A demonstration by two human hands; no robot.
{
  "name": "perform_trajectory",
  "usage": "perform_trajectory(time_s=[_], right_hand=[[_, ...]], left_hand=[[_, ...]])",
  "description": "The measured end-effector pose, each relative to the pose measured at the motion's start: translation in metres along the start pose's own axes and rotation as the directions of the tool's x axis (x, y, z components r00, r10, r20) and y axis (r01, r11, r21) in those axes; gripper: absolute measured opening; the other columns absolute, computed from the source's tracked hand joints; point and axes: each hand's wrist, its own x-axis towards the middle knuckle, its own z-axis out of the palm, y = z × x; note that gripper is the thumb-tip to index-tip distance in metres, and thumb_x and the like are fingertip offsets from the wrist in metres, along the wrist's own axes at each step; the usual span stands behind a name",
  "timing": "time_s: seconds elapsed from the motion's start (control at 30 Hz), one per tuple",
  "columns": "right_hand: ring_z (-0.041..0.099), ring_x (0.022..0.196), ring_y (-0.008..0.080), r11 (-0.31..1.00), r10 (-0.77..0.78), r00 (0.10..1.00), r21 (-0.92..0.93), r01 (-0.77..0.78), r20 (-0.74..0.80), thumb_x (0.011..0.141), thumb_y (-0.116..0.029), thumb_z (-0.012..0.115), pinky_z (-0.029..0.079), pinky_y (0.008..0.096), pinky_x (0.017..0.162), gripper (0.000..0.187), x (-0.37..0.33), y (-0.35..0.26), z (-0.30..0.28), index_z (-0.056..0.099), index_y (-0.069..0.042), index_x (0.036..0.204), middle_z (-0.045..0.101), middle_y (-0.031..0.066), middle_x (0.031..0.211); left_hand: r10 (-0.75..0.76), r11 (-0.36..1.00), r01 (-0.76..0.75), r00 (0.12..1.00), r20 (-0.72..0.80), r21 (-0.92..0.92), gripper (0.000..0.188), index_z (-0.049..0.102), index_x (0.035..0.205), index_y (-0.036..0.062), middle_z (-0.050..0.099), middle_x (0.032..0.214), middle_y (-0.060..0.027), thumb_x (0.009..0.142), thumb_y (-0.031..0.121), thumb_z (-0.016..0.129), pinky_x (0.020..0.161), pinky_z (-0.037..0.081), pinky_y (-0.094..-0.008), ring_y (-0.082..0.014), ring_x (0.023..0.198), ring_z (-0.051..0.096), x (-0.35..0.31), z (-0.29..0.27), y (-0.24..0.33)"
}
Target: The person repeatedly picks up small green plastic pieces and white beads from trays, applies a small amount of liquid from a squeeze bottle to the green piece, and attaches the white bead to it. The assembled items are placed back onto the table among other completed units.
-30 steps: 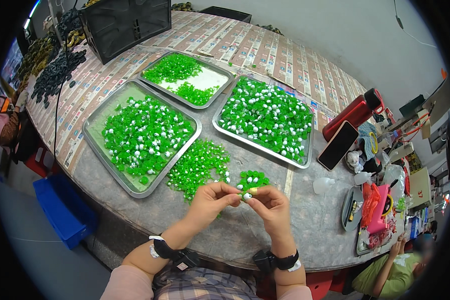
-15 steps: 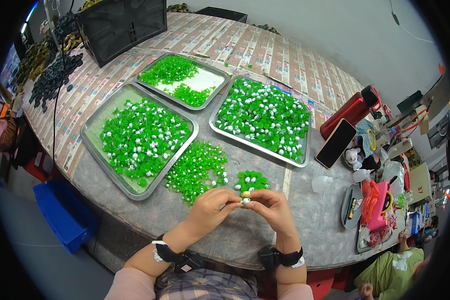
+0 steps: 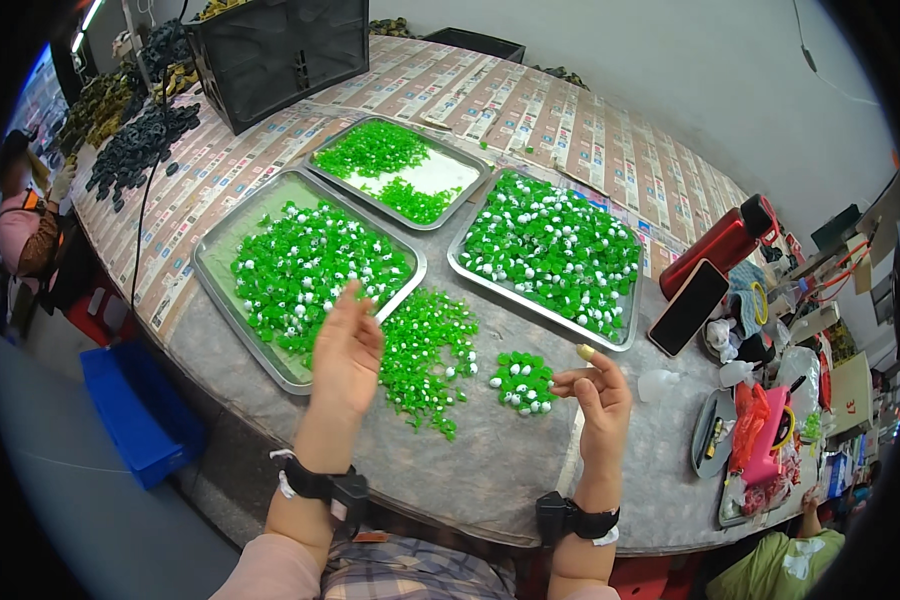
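Note:
My left hand (image 3: 348, 350) is raised at the right rim of the near left metal tray (image 3: 208, 272), its loosely curved fingers apart and slightly blurred. That tray holds a heap of green pieces with white beads (image 3: 305, 265). My right hand (image 3: 600, 395) is open beside a small cluster of green and white pieces (image 3: 522, 380), with a yellow cover on one fingertip. I see nothing held in either hand. Between the hands, a loose pile of small green pieces (image 3: 420, 350) lies on the grey table (image 3: 470, 470).
A second full tray (image 3: 625, 345) and a partly filled tray (image 3: 455, 172) stand farther back. At right are a red flask (image 3: 715, 245), a phone (image 3: 688, 308) and a pink holder (image 3: 765, 445). A black crate (image 3: 280, 60) stands far left; a blue bin (image 3: 140, 410) sits below the table.
My hands were together, pinching a small white bead piece; now they are apart. My left hand has moved left and away toward the tray, my right hand right. The view has shifted slightly.

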Motion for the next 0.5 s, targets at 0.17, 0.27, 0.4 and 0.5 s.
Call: perform_trajectory(time_s=[0.17,0.27,0.4,0.5], right_hand=[[0.058,0.068,0.0175,0.999,0.015,1.0,-0.051,-0.014,0.013,0.08,-0.008,0.053,0.047,0.0266,0.066,0.029,-0.001,0.0,0.0,0.046,0.003,0.106,0.059,0.0145,0.077],[0.058,0.074,0.0173,0.996,0.067,0.997,-0.055,-0.064,0.043,0.08,-0.003,0.051,0.048,0.0259,0.068,0.028,0.0,0.002,-0.006,0.046,0.006,0.106,0.058,0.0141,0.082],[0.058,0.074,0.0157,0.996,0.068,0.996,-0.055,-0.065,0.05,0.08,-0.003,0.053,0.048,0.0252,0.066,0.024,0.0,0.004,-0.004,0.049,0.006,0.101,0.058,0.0125,0.083],[0.058,0.076,0.0139,0.994,0.091,0.995,-0.061,-0.088,0.048,0.079,-0.004,0.053,0.047,0.0237,0.066,0.021,0.0,0.002,0.001,0.052,0.005,0.098,0.059,0.0098,0.084]], left_hand=[[-0.197,0.008,-0.604,0.78,0.594,0.797,0.011,0.059,0.076,0.0085,0.054,0.076,-0.0028,0.069,0.016,0.063,0.058,0.043,-0.0285,-0.0151,0.066,0.051,-0.026,0.014,-0.027],[-0.25,-0.265,-0.759,0.649,0.718,0.594,0.009,0.059,0.071,0.0086,0.053,0.073,-0.0033,0.066,0.015,0.064,0.065,0.041,-0.0314,-0.0196,0.072,0.049,-0.024,0.007,-0.044],[-0.326,-0.313,-0.782,0.622,0.712,0.54,0.01,0.059,0.07,0.0079,0.054,0.071,-0.0032,0.065,0.014,0.063,0.067,0.04,-0.0312,-0.021,0.074,0.048,-0.023,0.002,-0.049],[-0.302,-0.2,-0.769,0.638,0.709,0.607,0.009,0.06,0.07,0.0078,0.054,0.072,-0.0022,0.065,0.014,0.064,0.067,0.04,-0.0304,-0.0201,0.072,0.048,-0.022,0.006,-0.049]])
